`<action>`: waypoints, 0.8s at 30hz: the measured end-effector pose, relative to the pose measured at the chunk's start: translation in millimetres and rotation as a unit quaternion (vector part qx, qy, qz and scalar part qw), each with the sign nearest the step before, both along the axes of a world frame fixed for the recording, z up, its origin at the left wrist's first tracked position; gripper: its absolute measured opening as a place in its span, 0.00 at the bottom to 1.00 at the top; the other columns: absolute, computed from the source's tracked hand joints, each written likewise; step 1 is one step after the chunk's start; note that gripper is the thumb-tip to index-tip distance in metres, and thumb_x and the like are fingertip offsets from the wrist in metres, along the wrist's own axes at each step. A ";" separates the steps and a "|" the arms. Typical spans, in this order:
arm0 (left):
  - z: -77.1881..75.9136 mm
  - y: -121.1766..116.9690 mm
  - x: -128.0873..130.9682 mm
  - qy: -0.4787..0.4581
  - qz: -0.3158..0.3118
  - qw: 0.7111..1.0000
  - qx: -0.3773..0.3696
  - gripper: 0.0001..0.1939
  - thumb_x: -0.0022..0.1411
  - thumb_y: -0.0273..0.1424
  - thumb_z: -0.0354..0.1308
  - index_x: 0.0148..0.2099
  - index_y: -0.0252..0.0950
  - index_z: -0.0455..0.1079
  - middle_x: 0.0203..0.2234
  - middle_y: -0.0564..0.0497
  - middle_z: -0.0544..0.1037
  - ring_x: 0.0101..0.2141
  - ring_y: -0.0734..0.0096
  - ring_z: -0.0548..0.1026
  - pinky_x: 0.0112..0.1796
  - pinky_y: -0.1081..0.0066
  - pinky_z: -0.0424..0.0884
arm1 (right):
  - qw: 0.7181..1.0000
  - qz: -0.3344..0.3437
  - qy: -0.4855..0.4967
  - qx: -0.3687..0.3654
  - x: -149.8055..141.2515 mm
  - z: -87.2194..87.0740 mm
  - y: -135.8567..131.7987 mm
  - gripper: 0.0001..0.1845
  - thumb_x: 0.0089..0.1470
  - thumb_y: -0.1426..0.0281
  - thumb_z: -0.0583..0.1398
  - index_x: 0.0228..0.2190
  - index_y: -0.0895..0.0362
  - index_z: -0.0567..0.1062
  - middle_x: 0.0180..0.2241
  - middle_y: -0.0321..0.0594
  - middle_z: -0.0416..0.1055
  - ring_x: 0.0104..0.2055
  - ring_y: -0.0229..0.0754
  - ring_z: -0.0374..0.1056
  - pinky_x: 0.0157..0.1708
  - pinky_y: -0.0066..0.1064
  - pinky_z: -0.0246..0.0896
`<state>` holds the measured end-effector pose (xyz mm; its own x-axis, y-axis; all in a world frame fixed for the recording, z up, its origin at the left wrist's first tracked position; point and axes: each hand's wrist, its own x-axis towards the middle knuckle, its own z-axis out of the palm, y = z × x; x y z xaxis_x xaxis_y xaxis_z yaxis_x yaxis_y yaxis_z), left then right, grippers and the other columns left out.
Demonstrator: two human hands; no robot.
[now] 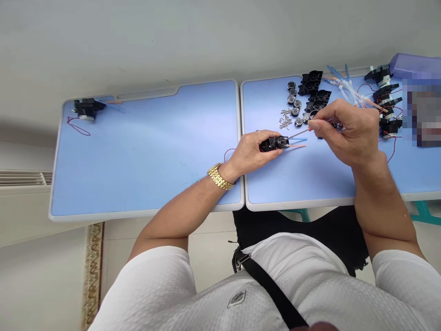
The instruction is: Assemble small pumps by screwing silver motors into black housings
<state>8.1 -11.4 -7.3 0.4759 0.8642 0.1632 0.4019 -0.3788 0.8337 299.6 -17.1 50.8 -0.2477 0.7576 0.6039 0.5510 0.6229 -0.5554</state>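
Note:
My left hand (pixel 253 151) grips a small black plastic housing (pixel 274 144), with blue and pink wires (pixel 298 142) trailing from it to the right. My right hand (pixel 347 133) pinches a thin screwdriver (pixel 298 134) between its fingers. The screwdriver's metal shaft reaches across to the housing, and its tip meets the housing's near end. The handle is mostly hidden by my fingers. A row of black housings (pixel 319 99) lies just beyond my right hand, partly behind it.
Two joined blue tabletops with grey rims (pixel 144 156) hold a pile of tiny screws (pixel 285 118), round metal parts (pixel 292 99), a clear tube bundle (pixel 344 87) and several wired black assemblies (pixel 389 105). A purple container (pixel 413 66) stands far right; another assembly (pixel 87 108) sits far left.

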 end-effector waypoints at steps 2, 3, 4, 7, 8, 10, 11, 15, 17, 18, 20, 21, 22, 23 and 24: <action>0.1 0.2 0.2 0.000 -0.002 1.000 0.002 0.22 0.71 0.42 0.75 0.61 0.39 0.88 0.56 0.45 0.93 0.54 0.58 0.91 0.60 0.60 0.86 | 1.000 -0.011 0.003 -0.001 0.8 -1.1 0.3 0.23 0.74 0.45 0.70 0.34 0.47 0.82 0.28 0.33 0.81 0.27 0.42 0.74 0.30 0.39 0.66; 0.2 0.2 0.3 -0.001 -0.003 1.000 0.002 0.21 0.71 0.42 0.75 0.61 0.39 0.88 0.56 0.45 0.93 0.54 0.58 0.91 0.60 0.60 0.86 | 1.000 -0.016 0.004 -0.004 1.2 -1.3 0.3 0.24 0.73 0.44 0.71 0.33 0.47 0.81 0.27 0.32 0.80 0.26 0.42 0.74 0.30 0.38 0.65; 0.4 0.2 0.4 -0.001 -0.004 1.000 0.001 0.21 0.71 0.42 0.75 0.61 0.39 0.88 0.56 0.45 0.93 0.54 0.58 0.91 0.60 0.60 0.86 | 1.000 -0.022 0.002 -0.008 1.6 -1.3 0.1 0.25 0.72 0.43 0.71 0.32 0.47 0.81 0.26 0.32 0.79 0.25 0.41 0.72 0.29 0.38 0.64; 1.4 0.0 0.6 0.000 -0.001 1.000 0.001 0.21 0.71 0.43 0.75 0.61 0.39 0.88 0.56 0.46 0.93 0.54 0.58 0.90 0.60 0.60 0.86 | 0.999 -0.037 -0.015 -0.007 2.6 -0.1 -0.8 0.28 0.73 0.40 0.68 0.31 0.47 0.80 0.21 0.30 0.73 0.22 0.40 0.68 0.26 0.38 0.60; 1.8 -0.1 0.6 0.000 -0.001 1.000 0.000 0.22 0.71 0.43 0.75 0.61 0.39 0.88 0.56 0.45 0.93 0.54 0.58 0.90 0.61 0.60 0.86 | 0.999 -0.036 -0.019 -0.008 2.7 0.8 -1.4 0.28 0.75 0.40 0.66 0.33 0.47 0.81 0.22 0.31 0.74 0.22 0.41 0.69 0.26 0.38 0.61; 2.6 -0.3 0.7 -0.001 0.002 1.000 -0.004 0.22 0.70 0.44 0.75 0.61 0.39 0.88 0.56 0.45 0.93 0.54 0.57 0.90 0.60 0.60 0.85 | 0.999 -0.020 -0.021 -0.018 2.1 3.3 -3.2 0.26 0.77 0.40 0.63 0.39 0.46 0.84 0.28 0.34 0.81 0.26 0.43 0.76 0.29 0.38 0.68; 2.9 -0.3 0.7 -0.001 0.002 1.000 -0.008 0.22 0.70 0.44 0.75 0.60 0.39 0.88 0.56 0.45 0.93 0.54 0.57 0.90 0.60 0.60 0.86 | 0.999 -0.008 -0.021 -0.027 1.5 4.8 -4.4 0.25 0.78 0.40 0.62 0.44 0.45 0.85 0.33 0.36 0.85 0.30 0.45 0.80 0.33 0.39 0.73; 3.2 -0.4 1.2 0.006 0.003 1.000 -0.012 0.21 0.70 0.44 0.75 0.60 0.41 0.88 0.55 0.46 0.93 0.53 0.57 0.90 0.59 0.59 0.86 | 0.998 0.027 -0.019 -0.060 -1.1 9.5 -8.4 0.20 0.78 0.45 0.63 0.50 0.45 0.85 0.44 0.39 0.90 0.41 0.50 0.87 0.42 0.42 0.82; 2.9 -0.3 1.3 0.009 0.005 1.000 -0.010 0.21 0.70 0.43 0.74 0.60 0.41 0.88 0.56 0.46 0.93 0.53 0.57 0.90 0.60 0.59 0.86 | 0.997 0.033 -0.004 -0.071 -1.7 9.8 -8.9 0.17 0.77 0.47 0.64 0.46 0.44 0.84 0.41 0.38 0.89 0.38 0.49 0.86 0.41 0.43 0.82; 2.7 -0.3 1.4 0.010 0.006 1.000 -0.010 0.21 0.70 0.43 0.74 0.61 0.41 0.88 0.56 0.46 0.93 0.53 0.57 0.90 0.60 0.59 0.86 | 0.997 0.033 0.005 -0.075 -1.6 9.3 -8.6 0.16 0.76 0.47 0.65 0.43 0.44 0.83 0.39 0.37 0.89 0.37 0.49 0.85 0.40 0.43 0.81; 2.5 -0.3 1.4 0.011 0.007 1.000 -0.011 0.22 0.70 0.45 0.75 0.61 0.41 0.88 0.56 0.46 0.93 0.54 0.57 0.90 0.61 0.59 0.85 | 0.996 0.025 0.008 -0.083 -0.3 7.2 -7.2 0.17 0.74 0.46 0.68 0.39 0.44 0.82 0.35 0.36 0.87 0.35 0.49 0.84 0.38 0.43 0.79; 2.5 -0.3 1.4 0.012 0.006 1.000 -0.012 0.22 0.70 0.45 0.75 0.61 0.41 0.88 0.56 0.46 0.93 0.54 0.57 0.90 0.60 0.59 0.85 | 0.996 0.015 0.001 -0.083 0.8 5.8 -6.2 0.19 0.72 0.45 0.70 0.38 0.44 0.82 0.33 0.36 0.86 0.34 0.49 0.83 0.36 0.43 0.78; 2.6 -0.2 1.3 0.012 0.005 1.000 -0.013 0.22 0.70 0.46 0.75 0.61 0.41 0.88 0.56 0.46 0.93 0.54 0.57 0.90 0.60 0.59 0.85 | 0.997 0.004 -0.008 -0.078 2.1 4.2 -5.1 0.21 0.71 0.44 0.71 0.35 0.45 0.81 0.31 0.35 0.84 0.33 0.49 0.82 0.35 0.42 0.76; 2.7 -0.2 1.2 0.012 0.005 1.000 -0.012 0.22 0.70 0.45 0.74 0.61 0.41 0.88 0.56 0.46 0.93 0.54 0.57 0.90 0.60 0.59 0.86 | 0.997 -0.009 -0.018 -0.070 3.5 2.7 -4.0 0.23 0.69 0.43 0.72 0.33 0.45 0.81 0.29 0.35 0.82 0.32 0.48 0.80 0.34 0.42 0.74; 2.7 -0.2 1.1 0.012 0.003 1.000 -0.011 0.22 0.71 0.45 0.74 0.61 0.41 0.88 0.56 0.46 0.93 0.53 0.57 0.90 0.59 0.60 0.86 | 0.998 -0.020 -0.028 -0.061 4.7 1.4 -3.0 0.25 0.68 0.42 0.73 0.31 0.46 0.80 0.26 0.34 0.80 0.30 0.47 0.78 0.33 0.42 0.71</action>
